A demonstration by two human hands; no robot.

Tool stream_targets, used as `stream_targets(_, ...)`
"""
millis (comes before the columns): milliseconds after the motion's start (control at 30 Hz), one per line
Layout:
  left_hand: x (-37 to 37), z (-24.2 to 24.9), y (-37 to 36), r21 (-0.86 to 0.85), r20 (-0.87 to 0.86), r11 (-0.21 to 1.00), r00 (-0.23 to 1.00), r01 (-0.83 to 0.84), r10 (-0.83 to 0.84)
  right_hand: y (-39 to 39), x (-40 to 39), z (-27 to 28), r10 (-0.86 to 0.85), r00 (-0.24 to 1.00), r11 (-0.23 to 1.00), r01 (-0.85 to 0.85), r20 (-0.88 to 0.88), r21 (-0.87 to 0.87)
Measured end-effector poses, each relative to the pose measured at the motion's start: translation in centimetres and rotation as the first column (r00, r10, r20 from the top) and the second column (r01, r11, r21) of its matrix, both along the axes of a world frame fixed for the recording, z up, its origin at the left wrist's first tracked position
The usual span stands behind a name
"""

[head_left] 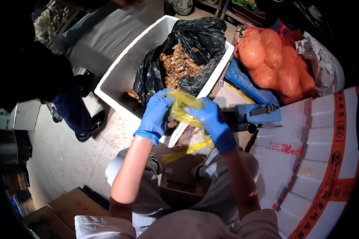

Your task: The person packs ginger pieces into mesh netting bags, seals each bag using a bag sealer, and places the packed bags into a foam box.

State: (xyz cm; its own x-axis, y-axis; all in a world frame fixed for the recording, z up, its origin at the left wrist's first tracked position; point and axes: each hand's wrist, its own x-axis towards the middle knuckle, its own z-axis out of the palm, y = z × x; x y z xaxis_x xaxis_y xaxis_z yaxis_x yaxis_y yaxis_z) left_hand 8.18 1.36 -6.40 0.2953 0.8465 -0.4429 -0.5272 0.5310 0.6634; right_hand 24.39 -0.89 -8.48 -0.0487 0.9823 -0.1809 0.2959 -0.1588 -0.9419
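Note:
Both my hands wear blue gloves and grip a thin yellow plastic bag over the near rim of a white foam box. My left hand pinches the bag's left side, and my right hand has its fingers closed on the right side. Inside the box, a black plastic bag lies open around a heap of ginger. Some ginger also lies outside the black bag, at the box's left. Whether the yellow bag contains anything cannot be made out.
Orange net sacks of round produce stand at right beside a blue crate. White foam boxes with red tape fill the right. Yellow strips hang below my hands. Another person's leg is at left, near cardboard.

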Motion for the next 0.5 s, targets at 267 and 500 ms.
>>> stream_targets(267,2.1,2.4,-0.9,0.141,-0.323,0.953,0.923,0.267,-0.211,-1.6,3.7,-1.6,-0.019,0.987,0.944,-0.036,0.161,0.329)
stream_targets(500,1.7,0.7,-1.0,0.228,-0.540,0.912,0.824,0.341,-0.174,-2.2,3.4,-0.2,-0.035,0.969,0.900,-0.075,0.243,0.429)
